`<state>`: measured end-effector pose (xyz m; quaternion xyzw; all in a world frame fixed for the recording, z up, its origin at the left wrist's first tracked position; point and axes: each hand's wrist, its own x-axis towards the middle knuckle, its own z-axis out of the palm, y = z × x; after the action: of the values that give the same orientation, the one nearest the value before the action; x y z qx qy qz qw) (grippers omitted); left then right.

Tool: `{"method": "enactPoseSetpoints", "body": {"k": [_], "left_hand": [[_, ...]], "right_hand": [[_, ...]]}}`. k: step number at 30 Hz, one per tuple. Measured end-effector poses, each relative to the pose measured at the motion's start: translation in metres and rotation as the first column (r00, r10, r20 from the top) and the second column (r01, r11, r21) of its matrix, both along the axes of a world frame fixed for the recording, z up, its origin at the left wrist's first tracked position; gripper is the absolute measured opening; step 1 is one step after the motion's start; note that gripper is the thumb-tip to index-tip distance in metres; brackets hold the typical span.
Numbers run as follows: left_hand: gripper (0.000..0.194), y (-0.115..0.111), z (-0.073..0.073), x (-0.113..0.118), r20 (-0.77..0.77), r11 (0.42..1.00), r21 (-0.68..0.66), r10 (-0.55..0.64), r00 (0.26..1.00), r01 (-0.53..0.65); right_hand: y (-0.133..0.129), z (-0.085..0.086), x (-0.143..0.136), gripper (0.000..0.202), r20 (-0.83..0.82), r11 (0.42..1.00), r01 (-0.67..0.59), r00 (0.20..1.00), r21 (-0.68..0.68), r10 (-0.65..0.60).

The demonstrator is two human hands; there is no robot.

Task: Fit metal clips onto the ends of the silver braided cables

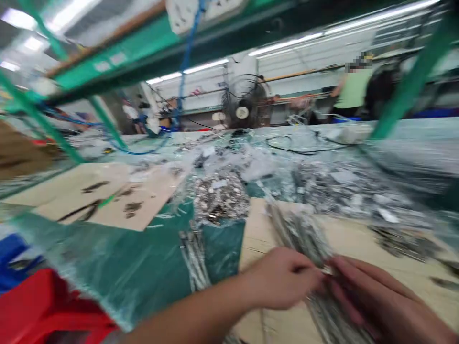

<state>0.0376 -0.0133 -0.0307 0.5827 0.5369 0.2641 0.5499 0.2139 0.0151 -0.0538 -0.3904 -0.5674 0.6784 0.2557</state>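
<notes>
Silvery strands (304, 235), beneath left hand (287, 279) and right hand (376, 291), motion-blurred

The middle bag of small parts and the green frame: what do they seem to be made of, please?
The bag looks like clear, glossy plastic, from its bright crinkles; small parts inside glint like silvery metal, though blurred. The green frame looks like painted metal: straight, evenly coloured bars.

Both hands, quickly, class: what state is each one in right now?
Left hand: closed in a pinch at the silvery strips; exactly what it pinches is too blurred to tell.
Right hand: at the same strips; whether it grips, cannot be told.
</notes>
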Motion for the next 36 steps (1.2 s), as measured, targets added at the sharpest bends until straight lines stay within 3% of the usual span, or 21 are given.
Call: {"method": "enactPoseSetpoints", "body": {"k": [2, 5, 14, 20, 26, 29, 36], "left_hand": [[0.024, 0.001, 0.005, -0.004, 0.064, 1.000, 0.020, -0.023, 0.998, 0.021], [0.029, 0.004, 0.010, -0.008, 0.122, 0.998, -0.009, -0.068, 0.990, 0.069], [0.034, 0.002, 0.011, -0.003, 0.117, 0.997, -0.038, -0.059, 0.991, 0.064], [0.037, 0.003, 0.014, -0.004, 0.112, 0.995, -0.004, -0.094, 0.989, 0.095], [0.041, 0.005, 0.007, -0.005, 0.102, 0.993, 0.063, -0.109, 0.989, 0.103], [0.041, 0.006, 0.005, -0.006, 0.097, 0.992, 0.063, -0.118, 0.988, 0.112], [0.038, 0.006, 0.008, -0.005, 0.094, 0.990, 0.054, -0.134, 0.986, 0.130]], "right_hand": [[-0.002, 0.010, 0.007, 0.043, -0.006, 0.994, 0.040, 0.999, -0.097, -0.041], [0.002, 0.018, 0.004, 0.042, -0.063, 0.992, 0.058, 0.996, -0.108, -0.065], [0.004, 0.014, 0.001, 0.045, -0.049, 0.999, 0.045, 0.998, -0.023, -0.046], [0.002, 0.014, 0.003, 0.045, -0.216, 0.996, 0.047, 0.974, -0.079, -0.063], [-0.003, 0.022, 0.003, 0.017, -0.075, 0.985, 0.055, 0.996, 0.165, -0.043], [-0.005, 0.025, 0.002, 0.019, -0.053, 0.965, 0.051, 0.998, 0.256, -0.038], [-0.006, 0.024, 0.002, 0.032, -0.010, 0.954, 0.054, 0.999, 0.296, -0.053]]}}
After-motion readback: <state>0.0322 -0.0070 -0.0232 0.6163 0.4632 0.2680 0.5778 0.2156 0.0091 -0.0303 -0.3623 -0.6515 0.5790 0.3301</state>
